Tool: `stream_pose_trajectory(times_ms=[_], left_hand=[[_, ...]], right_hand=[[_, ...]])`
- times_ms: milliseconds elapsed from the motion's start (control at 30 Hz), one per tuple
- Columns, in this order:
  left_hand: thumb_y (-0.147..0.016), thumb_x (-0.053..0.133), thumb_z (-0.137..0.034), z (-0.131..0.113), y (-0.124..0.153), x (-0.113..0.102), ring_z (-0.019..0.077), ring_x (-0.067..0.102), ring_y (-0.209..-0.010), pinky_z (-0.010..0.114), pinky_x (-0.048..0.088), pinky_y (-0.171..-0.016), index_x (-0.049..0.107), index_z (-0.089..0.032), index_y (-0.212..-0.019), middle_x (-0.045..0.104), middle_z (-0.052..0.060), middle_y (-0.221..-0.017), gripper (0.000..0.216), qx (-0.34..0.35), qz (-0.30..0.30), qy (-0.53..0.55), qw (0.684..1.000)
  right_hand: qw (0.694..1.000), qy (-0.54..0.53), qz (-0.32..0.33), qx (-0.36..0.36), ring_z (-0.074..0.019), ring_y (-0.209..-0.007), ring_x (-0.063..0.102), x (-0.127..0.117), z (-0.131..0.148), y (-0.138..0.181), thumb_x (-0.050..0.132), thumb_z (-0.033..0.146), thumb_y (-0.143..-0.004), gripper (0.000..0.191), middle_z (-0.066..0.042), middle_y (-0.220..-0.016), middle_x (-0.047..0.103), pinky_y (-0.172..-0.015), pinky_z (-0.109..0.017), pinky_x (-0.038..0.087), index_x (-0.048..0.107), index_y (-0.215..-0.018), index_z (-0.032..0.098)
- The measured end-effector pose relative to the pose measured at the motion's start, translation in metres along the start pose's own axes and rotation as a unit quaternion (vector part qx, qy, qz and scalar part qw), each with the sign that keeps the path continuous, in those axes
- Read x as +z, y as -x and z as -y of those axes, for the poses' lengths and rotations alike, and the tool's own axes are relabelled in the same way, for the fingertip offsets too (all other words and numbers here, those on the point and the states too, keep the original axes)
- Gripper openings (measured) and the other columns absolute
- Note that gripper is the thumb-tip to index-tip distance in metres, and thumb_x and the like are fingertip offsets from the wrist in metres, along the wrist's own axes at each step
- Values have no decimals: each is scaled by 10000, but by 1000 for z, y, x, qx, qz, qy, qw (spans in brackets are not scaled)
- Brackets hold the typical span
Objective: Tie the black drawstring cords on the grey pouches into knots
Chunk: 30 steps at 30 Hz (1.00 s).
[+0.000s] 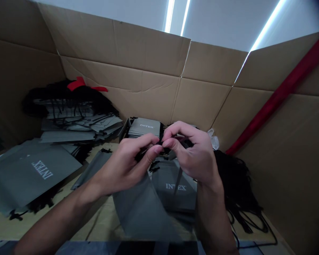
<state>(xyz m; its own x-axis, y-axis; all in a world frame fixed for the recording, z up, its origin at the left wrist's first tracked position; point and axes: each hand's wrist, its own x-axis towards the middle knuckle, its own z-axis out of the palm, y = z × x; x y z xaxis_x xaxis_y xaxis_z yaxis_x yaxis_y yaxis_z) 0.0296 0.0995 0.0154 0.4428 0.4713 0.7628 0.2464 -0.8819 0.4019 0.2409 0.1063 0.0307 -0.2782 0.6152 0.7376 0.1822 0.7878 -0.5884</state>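
Note:
My left hand [138, 159] and my right hand [190, 152] meet in the middle, each in a pinch, thumb against forefinger. Between their fingertips is a bit of black cord [161, 142], largely covered by the fingers. A grey drawstring bag [145, 209] hangs beneath my left hand, slightly blurred. Behind it lies a stack of grey bags [172, 198] printed INTEX, close to my right wrist. Beyond my hands, more INTEX bags [146, 126] stand stacked in a box.
Large piles of grey bags with black cords [71, 120] fill the left, with another INTEX bag [42, 170] in front. A heap of black cords [234, 184] lies right. Cardboard walls [138, 71] enclose the wooden table [101, 219]; a red strap [276, 95] slants across the right wall.

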Motion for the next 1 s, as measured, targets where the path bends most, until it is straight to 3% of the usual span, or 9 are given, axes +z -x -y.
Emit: stream_pose_trajectory(times_ms=[233, 433, 633, 733, 867, 1000], left_hand=[[-1095, 542, -69, -2, -1, 2, 88, 330, -619, 244, 276, -564, 494, -190, -803, 394, -65, -691, 320, 26, 5, 49, 998], [-1064, 557, -92, -2, 1, 1, 106, 305, -588, 280, 261, -538, 516, -195, -769, 363, -51, -666, 315, 11, 0, 69, 998], [-1130, 561, -188, -8, -6, -8, 101, 446, -614, 215, 363, -540, 640, -176, -852, 548, -36, -725, 289, -43, 66, 120, 990], [-1151, 543, -193, -7, -8, -11, 100, 454, -607, 204, 360, -534, 697, -166, -902, 565, -37, -721, 294, -58, 82, 113, 989], [-1157, 525, -165, -4, -6, -11, 100, 401, -585, 206, 353, -544, 614, -172, -803, 508, -45, -675, 365, -26, 72, 106, 991], [-1185, 520, -247, -5, -3, -9, 109, 437, -615, 220, 364, -557, 658, -163, -871, 530, -23, -711, 352, -30, 88, 124, 988]], right_hand=[[998, -2, 20, -61, -155, -746, 604, 2, -3, 1, 804, 370, -1067, 267, 3, -835, 694, -691, -305, 448, 722, -862, 221], [998, -36, 23, -44, -162, -734, 609, 5, -4, 0, 758, 488, -1086, 370, -12, -818, 690, -666, -292, 489, 709, -837, 218], [997, -62, 31, -19, -149, -761, 648, -3, -2, -1, 848, 447, -1032, 291, 4, -855, 703, -686, -259, 531, 720, -900, 222], [998, -66, 23, -3, -146, -743, 649, -8, -1, 0, 895, 500, -982, 310, -6, -912, 710, -650, -258, 531, 746, -1004, 229], [996, -56, 66, -8, -128, -730, 606, -8, -2, 0, 1021, 443, -851, 478, -24, -1083, 741, -591, -249, 500, 788, -1235, 277], [993, -40, 88, -73, -161, -828, 686, -6, -6, -1, 893, 292, -987, 107, -39, -1017, 761, -660, -262, 551, 825, -1053, 242]])
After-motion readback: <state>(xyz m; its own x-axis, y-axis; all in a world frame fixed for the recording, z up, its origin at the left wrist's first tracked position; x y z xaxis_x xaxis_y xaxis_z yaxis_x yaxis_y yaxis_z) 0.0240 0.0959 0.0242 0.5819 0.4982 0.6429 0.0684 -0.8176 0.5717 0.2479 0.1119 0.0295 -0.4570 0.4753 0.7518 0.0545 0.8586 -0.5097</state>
